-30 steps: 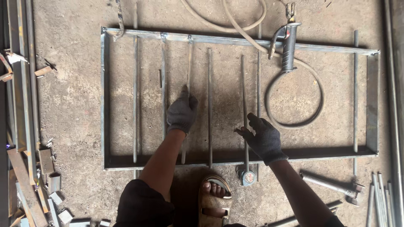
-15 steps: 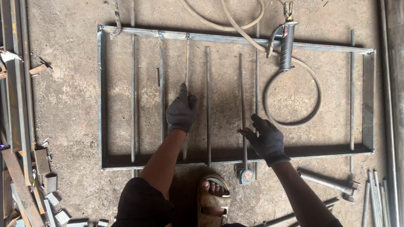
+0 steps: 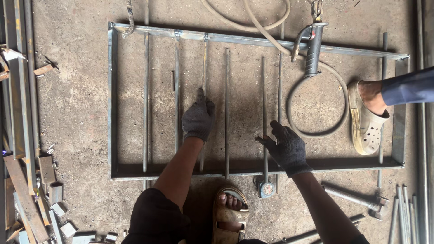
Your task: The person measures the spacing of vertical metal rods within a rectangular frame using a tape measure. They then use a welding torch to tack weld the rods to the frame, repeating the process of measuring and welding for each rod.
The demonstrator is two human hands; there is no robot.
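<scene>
Left hand (image 3: pixel 198 119) lies flat on a thin rod (image 3: pixel 204 68) near the frame (image 3: pixel 111 104) middle, fingers probably not gripping. Right hand (image 3: pixel 286 147) is spread open, fingertips touching another rod (image 3: pixel 263 90).

A rectangular steel frame (image 3: pixel 113 108) lay on the concrete floor (image 3: pixel 77 104) with thin rods across it. The gloved left hand (image 3: pixel 197 118) pressed on one rod (image 3: pixel 203 68); the gloved right hand (image 3: pixel 286 147) rested spread beside another rod (image 3: pixel 263 90). At the right, another person's clog (image 3: pixel 364 126) stood inside the frame, near a looped hose (image 3: pixel 316 133).
</scene>
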